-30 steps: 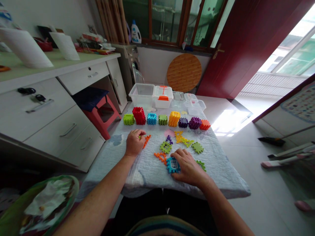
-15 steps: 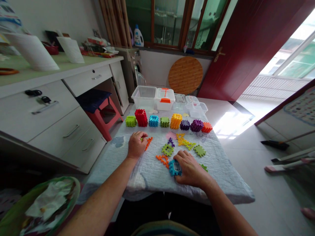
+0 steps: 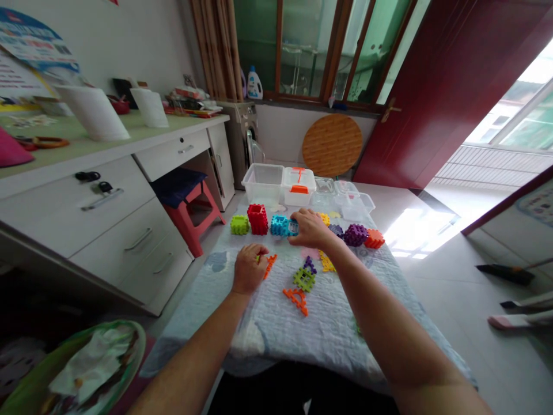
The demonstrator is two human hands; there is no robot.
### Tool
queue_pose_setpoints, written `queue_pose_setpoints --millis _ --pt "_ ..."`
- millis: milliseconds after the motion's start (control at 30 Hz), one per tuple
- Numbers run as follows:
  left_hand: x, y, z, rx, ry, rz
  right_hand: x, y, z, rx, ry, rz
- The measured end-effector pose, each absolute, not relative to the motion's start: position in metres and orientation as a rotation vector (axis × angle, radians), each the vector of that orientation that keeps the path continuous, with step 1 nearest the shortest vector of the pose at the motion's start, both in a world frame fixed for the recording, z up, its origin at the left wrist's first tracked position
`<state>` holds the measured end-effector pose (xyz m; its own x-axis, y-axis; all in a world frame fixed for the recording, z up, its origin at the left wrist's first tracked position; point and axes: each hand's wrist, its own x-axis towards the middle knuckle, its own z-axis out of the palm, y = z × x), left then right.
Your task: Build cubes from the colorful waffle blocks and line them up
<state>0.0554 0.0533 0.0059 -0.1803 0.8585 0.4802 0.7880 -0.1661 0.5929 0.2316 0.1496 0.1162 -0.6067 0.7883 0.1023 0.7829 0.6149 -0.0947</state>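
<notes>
My right hand [image 3: 311, 229] reaches across to the row of interlocking blocks and grips a blue block [image 3: 292, 228]. That block is close against the blue block stack [image 3: 278, 225]; whether they touch I cannot tell. My left hand [image 3: 250, 268] rests on the cloth, fingers curled, with a bit of a green block piece [image 3: 258, 259] showing under them. Just beside it lies an orange piece [image 3: 270, 266]. Between my arms lie a green square piece [image 3: 305, 279], a purple piece [image 3: 310, 265] and an orange triangular piece [image 3: 297, 301]. My right arm covers part of the row.
A red stack [image 3: 257, 219] and a lime stack [image 3: 239, 225] stand left in the row; purple [image 3: 356, 234] and orange [image 3: 375, 238] ones stand right. Clear plastic boxes [image 3: 264, 183] line the far table edge. A pink stool [image 3: 194, 222] is left of the table.
My right hand has carried the blue block forward from the near part of the table to the row. My left hand stays in about the same place. The view has shifted slightly.
</notes>
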Motion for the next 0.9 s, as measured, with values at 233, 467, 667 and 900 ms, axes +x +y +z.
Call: queue_pose_setpoints --millis 233,467,667,900 --pt "0.055 0.053 0.007 1.927 1.949 1.306 0.19 0.197 0.108 -1.45 -2.745 -0.002" --pt "0.055 0.054 0.004 1.916 1.923 1.328 0.176 0.216 0.101 -1.506 -2.783 0.033" --pt "0.055 0.054 0.005 1.906 1.921 1.31 0.17 0.215 0.1 -1.494 -2.798 0.059" --pt "0.055 0.053 0.008 1.925 1.922 1.312 0.202 0.185 0.116 -1.346 -2.635 0.161"
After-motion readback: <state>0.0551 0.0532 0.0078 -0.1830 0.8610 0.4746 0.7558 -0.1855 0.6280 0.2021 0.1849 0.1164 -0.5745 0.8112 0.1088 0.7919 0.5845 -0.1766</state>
